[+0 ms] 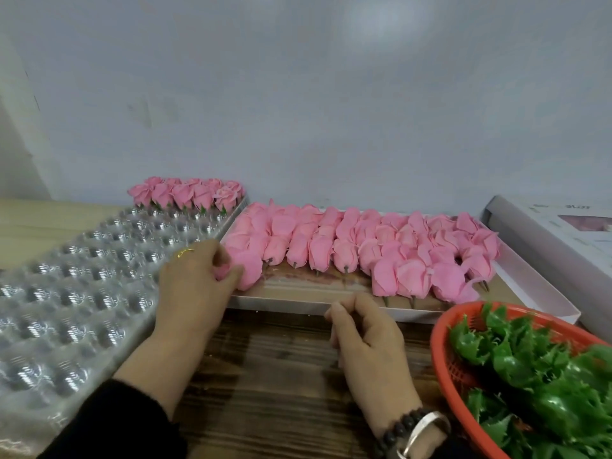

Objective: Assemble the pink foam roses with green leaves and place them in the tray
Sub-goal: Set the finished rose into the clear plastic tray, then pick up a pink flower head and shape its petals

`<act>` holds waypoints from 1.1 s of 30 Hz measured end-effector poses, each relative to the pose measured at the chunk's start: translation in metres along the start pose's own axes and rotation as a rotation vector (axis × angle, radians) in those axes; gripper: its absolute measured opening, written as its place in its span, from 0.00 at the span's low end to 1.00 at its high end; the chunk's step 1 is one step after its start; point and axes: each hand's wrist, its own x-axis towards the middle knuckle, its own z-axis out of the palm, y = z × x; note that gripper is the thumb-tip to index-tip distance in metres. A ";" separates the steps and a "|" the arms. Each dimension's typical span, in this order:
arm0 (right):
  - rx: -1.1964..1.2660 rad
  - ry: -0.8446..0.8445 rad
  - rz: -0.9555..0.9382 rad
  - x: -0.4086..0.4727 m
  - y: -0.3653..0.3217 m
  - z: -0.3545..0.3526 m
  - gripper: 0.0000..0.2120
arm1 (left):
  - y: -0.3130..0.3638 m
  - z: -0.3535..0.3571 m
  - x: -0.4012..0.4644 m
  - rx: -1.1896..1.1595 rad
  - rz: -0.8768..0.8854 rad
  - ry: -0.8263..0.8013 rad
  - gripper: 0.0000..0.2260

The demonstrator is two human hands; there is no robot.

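The left hand (195, 276) pinches a pink foam rose (243, 271) at the white box's (298, 301) left end; the right hand (364, 329) rests on the table (281, 376), fingers curled, grasping nothing.

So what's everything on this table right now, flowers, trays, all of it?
Loose roses: many, pink, lying in the white box, centre.
Finished roses: about two rows, pink with green bases, far end of the clear tray, left.
Leaves: a heap, green, in the red basket, right.
Carton: one, white, far right.
Table: dark wood.
Left hand: grips a rose at the box's left end.
Right hand: curled; cannot tell if it holds anything.
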 end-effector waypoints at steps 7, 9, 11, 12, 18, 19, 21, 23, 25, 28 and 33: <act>0.001 -0.028 0.002 0.000 0.002 0.002 0.08 | -0.002 0.017 0.013 0.250 -0.037 -0.116 0.14; 0.001 -0.039 0.011 0.000 0.001 0.002 0.08 | -0.003 0.020 0.016 0.325 -0.036 -0.159 0.15; -0.006 -0.048 0.021 0.000 -0.001 0.002 0.07 | -0.004 0.022 0.018 0.357 -0.027 -0.172 0.15; -0.009 -0.052 0.025 0.000 -0.001 0.002 0.07 | -0.004 0.024 0.019 0.367 -0.024 -0.176 0.15; -0.002 -0.064 0.048 -0.001 -0.001 0.002 0.08 | -0.004 0.027 0.023 0.412 -0.021 -0.249 0.12; -0.002 -0.067 0.048 -0.001 -0.002 0.002 0.08 | -0.004 0.027 0.024 0.426 -0.017 -0.251 0.11; -0.004 -0.070 0.048 -0.001 -0.002 0.003 0.08 | -0.001 0.027 0.025 0.438 -0.008 -0.239 0.08; -0.009 -0.073 0.050 -0.001 -0.002 0.003 0.08 | 0.002 0.028 0.026 0.445 0.008 -0.232 0.07; -0.014 -0.081 0.054 -0.001 -0.003 0.003 0.07 | 0.002 0.029 0.027 0.447 0.036 -0.241 0.07; -0.023 -0.101 0.065 -0.001 -0.005 0.002 0.07 | 0.002 0.029 0.028 0.378 0.039 -0.284 0.07; -0.031 -0.111 0.062 -0.002 -0.006 -0.001 0.08 | 0.002 0.029 0.022 0.006 0.010 -0.221 0.11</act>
